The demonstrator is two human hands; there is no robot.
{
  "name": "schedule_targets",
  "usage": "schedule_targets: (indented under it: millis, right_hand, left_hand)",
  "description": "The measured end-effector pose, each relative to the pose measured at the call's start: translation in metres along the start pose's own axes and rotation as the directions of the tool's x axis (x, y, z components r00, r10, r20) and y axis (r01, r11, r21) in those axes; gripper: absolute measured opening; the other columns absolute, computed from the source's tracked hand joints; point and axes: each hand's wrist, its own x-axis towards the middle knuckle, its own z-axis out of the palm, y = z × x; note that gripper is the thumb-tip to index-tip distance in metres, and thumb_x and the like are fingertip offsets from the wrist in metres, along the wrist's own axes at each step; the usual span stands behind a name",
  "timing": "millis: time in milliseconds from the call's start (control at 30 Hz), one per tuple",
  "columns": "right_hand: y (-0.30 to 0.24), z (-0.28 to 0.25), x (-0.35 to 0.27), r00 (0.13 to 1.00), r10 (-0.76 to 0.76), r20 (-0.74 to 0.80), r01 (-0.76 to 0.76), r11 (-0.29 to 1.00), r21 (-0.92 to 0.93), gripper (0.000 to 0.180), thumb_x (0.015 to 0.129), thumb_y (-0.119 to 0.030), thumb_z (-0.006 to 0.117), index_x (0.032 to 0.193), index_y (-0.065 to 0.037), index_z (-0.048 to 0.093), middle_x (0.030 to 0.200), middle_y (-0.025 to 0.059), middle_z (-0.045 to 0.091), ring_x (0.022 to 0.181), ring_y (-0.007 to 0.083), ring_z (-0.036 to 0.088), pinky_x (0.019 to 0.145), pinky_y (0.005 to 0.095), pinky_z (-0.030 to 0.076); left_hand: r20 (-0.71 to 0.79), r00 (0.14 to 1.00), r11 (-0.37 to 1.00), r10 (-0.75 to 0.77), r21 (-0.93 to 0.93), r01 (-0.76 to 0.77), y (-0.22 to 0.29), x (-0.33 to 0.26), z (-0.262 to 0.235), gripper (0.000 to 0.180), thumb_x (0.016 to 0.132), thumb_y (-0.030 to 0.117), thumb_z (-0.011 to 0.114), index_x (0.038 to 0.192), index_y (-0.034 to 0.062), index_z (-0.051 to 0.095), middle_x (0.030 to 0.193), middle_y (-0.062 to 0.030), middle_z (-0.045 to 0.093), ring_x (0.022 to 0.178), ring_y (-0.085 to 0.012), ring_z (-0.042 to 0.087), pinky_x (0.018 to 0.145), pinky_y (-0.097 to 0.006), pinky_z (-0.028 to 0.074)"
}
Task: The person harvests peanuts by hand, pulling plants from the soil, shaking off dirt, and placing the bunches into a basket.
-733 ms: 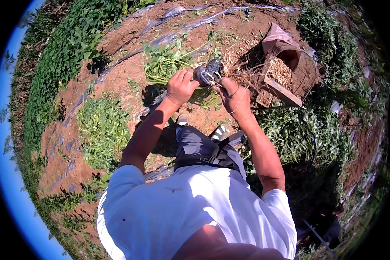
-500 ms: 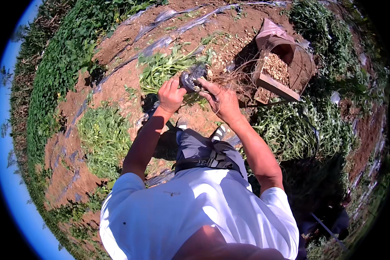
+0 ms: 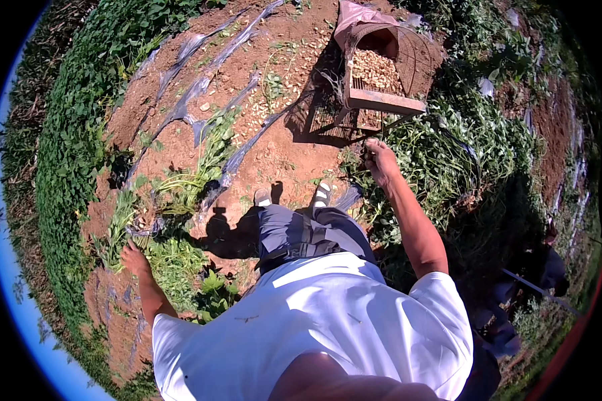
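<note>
My left hand (image 3: 135,259) reaches out low on the left, its fingers stretched and apart. Just beyond its fingertips are pulled-up green plants (image 3: 122,227) with pale roots and a scrap of plastic film. My right hand (image 3: 380,162) is raised on the right, its fingers curled closed. Whatever lies in that grip, if anything, is too small and dark to name. In front of it stands a metal frame (image 3: 388,101) with a curved wire mesh hood (image 3: 418,57). Peanut pods (image 3: 376,70) fill the space under the hood.
A pink sack (image 3: 358,20) hangs at the frame's back. Strips of plastic film (image 3: 231,164) cross the reddish soil (image 3: 284,154), where loose pods are scattered. Cut leafy plants (image 3: 458,147) lie heaped on the right; another green bundle (image 3: 194,184) lies left of my feet.
My hands were together on a plant clump with dark plastic film; now they are apart. The left has swung down and left, the right outward. The view has shifted, bringing the frame closer to centre.
</note>
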Motion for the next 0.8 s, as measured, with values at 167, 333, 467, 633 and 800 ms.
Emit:
schedule_targets:
  millis: [167,333,467,633,800]
  right_hand:
    - [-0.030,-0.065,0.074,0.976,0.062,-0.208,0.012,0.942,0.336,0.008,0.095,-0.006,0.059,0.099,0.001,0.057,0.081,0.0076,0.055,0.067,0.0171,0.054,0.058,0.0268,0.051]
    - [-0.145,-0.059,0.101,0.902,-0.286,-0.323,0.304,0.953,0.005,0.044,0.094,-0.017,0.064,0.133,-0.002,0.048,0.127,0.0160,0.049,0.101,0.0281,0.060,0.077,0.0314,0.055]
    - [-0.142,-0.046,0.085,0.819,-0.573,-0.004,0.569,0.814,-0.118,0.041,0.096,-0.017,0.062,0.135,-0.007,0.053,0.109,0.0076,0.065,0.089,0.0157,0.064,0.077,0.0281,0.054]
    - [-0.115,-0.003,-0.013,0.776,-0.610,0.162,0.614,0.789,0.032,0.033,0.100,-0.013,0.055,0.129,0.002,0.056,0.097,0.0048,0.067,0.084,0.0104,0.063,0.075,0.0234,0.055]
    - [-0.056,-0.064,0.010,0.948,-0.309,0.072,0.305,0.950,0.064,0.026,0.098,-0.012,0.059,0.121,0.000,0.060,0.089,0.0028,0.064,0.076,0.0105,0.061,0.069,0.0230,0.054]
  left_hand:
    - [0.644,0.760,0.993,0.081,-0.117,-0.007,-0.085,-0.077,0.155,0.054,0.065,0.042,0.082,0.106,0.0089,0.069,0.105,-0.0161,0.068,0.098,-0.0320,0.067,0.083,-0.043,0.055]
    - [0.575,0.714,0.858,0.398,-0.509,-0.068,0.066,-0.145,0.156,0.055,0.070,0.052,0.079,0.102,0.0071,0.073,0.100,-0.0159,0.072,0.096,-0.0323,0.068,0.085,-0.043,0.054]
    - [0.666,0.573,0.425,0.478,-0.746,0.513,0.169,-0.213,0.129,0.068,0.076,0.039,0.081,0.131,0.0068,0.060,0.110,-0.0145,0.069,0.097,-0.0260,0.067,0.080,-0.043,0.054]
    - [0.654,0.535,0.333,0.535,-0.745,0.578,0.207,-0.232,0.054,0.058,0.080,0.031,0.080,0.130,0.0080,0.062,0.091,-0.0109,0.070,0.070,-0.0172,0.066,0.056,-0.034,0.052]
    - [0.435,0.725,0.275,0.535,-0.900,0.337,0.203,-0.219,0.027,0.050,0.078,0.032,0.078,0.119,0.0051,0.067,0.097,-0.0153,0.071,0.077,-0.0240,0.070,0.070,-0.036,0.055]
